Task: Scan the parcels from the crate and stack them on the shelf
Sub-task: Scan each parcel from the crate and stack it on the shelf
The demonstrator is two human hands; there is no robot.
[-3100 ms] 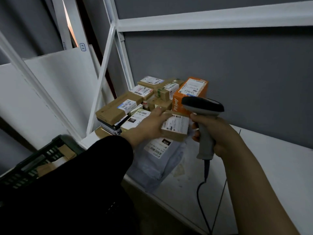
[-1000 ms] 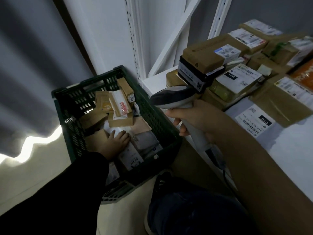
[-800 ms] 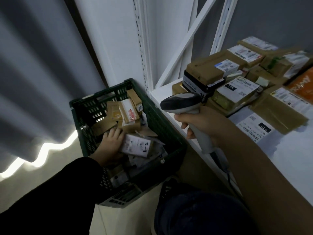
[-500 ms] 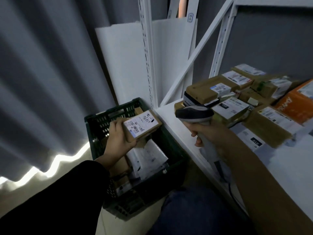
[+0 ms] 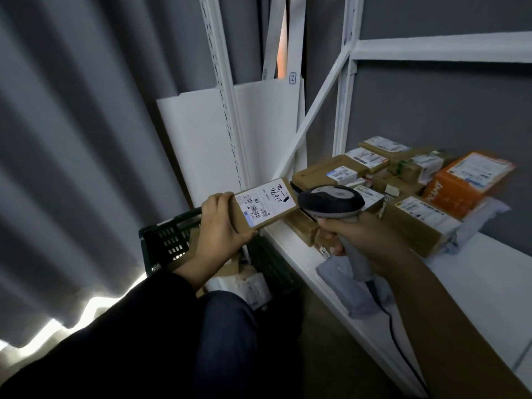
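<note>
My left hand (image 5: 220, 226) grips a small brown parcel (image 5: 263, 207) by its left end, white barcode label facing up. It is held above the dark green crate (image 5: 169, 240), close to the shelf's left edge. My right hand (image 5: 357, 237) holds the grey barcode scanner (image 5: 331, 203) by its handle, its dark head right beside the parcel's right end. Several stacked parcels (image 5: 374, 180), among them an orange box (image 5: 466, 185), lie on the white shelf (image 5: 475, 283). More parcels sit in the crate, partly hidden by my arm.
White shelf uprights (image 5: 227, 96) and a diagonal brace (image 5: 313, 110) stand just behind the parcel. A white board (image 5: 195, 145) leans behind the crate. A grey curtain (image 5: 72, 139) hangs on the left. The scanner cable (image 5: 403, 347) trails over the shelf's front edge. My knee (image 5: 230, 341) is below.
My left hand reached into the crate, took hold of the brown parcel and lifted it up and right. The scanner head now sits right beside the parcel's label.
</note>
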